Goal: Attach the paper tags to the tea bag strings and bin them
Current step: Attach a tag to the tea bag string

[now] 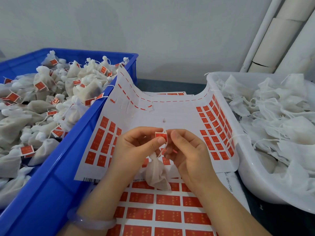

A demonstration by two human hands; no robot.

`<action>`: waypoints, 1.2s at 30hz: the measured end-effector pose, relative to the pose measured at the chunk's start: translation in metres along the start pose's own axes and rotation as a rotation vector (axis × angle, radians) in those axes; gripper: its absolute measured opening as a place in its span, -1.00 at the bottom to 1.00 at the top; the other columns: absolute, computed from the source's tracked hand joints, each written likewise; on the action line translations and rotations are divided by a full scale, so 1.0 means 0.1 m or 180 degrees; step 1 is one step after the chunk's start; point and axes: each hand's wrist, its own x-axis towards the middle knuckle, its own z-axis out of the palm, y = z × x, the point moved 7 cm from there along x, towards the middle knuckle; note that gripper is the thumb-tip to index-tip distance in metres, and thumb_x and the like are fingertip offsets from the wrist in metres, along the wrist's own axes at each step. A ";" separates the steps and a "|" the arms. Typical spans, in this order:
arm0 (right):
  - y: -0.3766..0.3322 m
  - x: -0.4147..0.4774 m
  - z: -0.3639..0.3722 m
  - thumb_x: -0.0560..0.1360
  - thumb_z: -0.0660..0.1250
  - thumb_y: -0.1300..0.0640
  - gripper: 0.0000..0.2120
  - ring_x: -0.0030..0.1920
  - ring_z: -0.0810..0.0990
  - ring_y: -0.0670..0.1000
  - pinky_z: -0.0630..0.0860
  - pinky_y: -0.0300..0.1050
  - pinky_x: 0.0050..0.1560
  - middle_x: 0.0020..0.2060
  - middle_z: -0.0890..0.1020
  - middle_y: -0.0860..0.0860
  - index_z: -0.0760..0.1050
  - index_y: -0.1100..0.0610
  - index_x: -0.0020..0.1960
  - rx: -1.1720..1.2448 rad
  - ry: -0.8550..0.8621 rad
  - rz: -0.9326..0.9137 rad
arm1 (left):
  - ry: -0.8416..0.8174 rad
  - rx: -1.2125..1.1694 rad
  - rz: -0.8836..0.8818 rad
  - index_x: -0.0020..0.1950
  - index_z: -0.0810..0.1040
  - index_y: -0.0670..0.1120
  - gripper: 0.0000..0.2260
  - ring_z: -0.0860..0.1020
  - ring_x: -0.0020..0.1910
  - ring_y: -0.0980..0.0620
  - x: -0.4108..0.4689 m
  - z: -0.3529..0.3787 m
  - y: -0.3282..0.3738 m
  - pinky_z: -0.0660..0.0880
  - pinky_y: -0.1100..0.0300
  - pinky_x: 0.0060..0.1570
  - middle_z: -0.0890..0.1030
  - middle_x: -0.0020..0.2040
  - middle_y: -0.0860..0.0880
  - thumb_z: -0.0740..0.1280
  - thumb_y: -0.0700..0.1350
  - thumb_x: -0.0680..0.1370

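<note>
Behind the left hand [136,147], half the tag [161,134] hides (string [166,144] faint).

Left hand [136,147] pinching tag [161,135], right hand [185,150] beside — tea bag [157,176] dangling

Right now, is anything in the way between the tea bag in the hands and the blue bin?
Nothing visible blocks it. The tea bag hangs below the left hand, which pinches its tag, and the right hand. The blue bin sits just left, open on top; only its own wall to lift over.
</note>
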 end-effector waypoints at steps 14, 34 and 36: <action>-0.03 0.02 -0.07 0.20 0.37 -0.15 -0.74 -0.36 0.56 -0.03 0.54 -0.18 -0.25 -0.37 0.62 -0.06 0.62 -0.02 -0.22 -0.0311 0.0114 -0.0294 | 0.0223 0.0218 0.0181 -0.11 0.61 -0.01 -0.81 0.63 -0.42 0.10 -0.01 -0.04 0.05 0.54 0.34 -0.39 0.67 -0.33 0.06 0.40 -0.08 0.30; -0.11 -0.07 -0.04 0.49 0.32 0.12 -0.87 -0.18 0.58 -0.21 0.48 -0.45 -0.25 -0.23 0.60 -0.24 0.49 -0.10 -0.18 -0.1304 0.0571 -0.0893 | 0.0130 0.0219 0.0132 -0.19 0.61 -0.08 -0.88 0.65 -0.38 0.06 0.00 0.00 -0.01 0.54 0.33 -0.36 0.67 -0.32 0.02 0.40 -0.10 0.31; -0.13 -0.06 -0.04 0.46 0.33 0.06 -0.91 -0.15 0.58 -0.21 0.49 -0.45 -0.23 -0.20 0.60 -0.25 0.49 -0.12 -0.17 -0.1368 0.0546 -0.0938 | 0.0116 0.0248 0.0187 -0.18 0.60 -0.10 -0.90 0.64 -0.38 0.07 0.01 -0.01 0.00 0.54 0.34 -0.36 0.67 -0.33 0.03 0.39 -0.13 0.34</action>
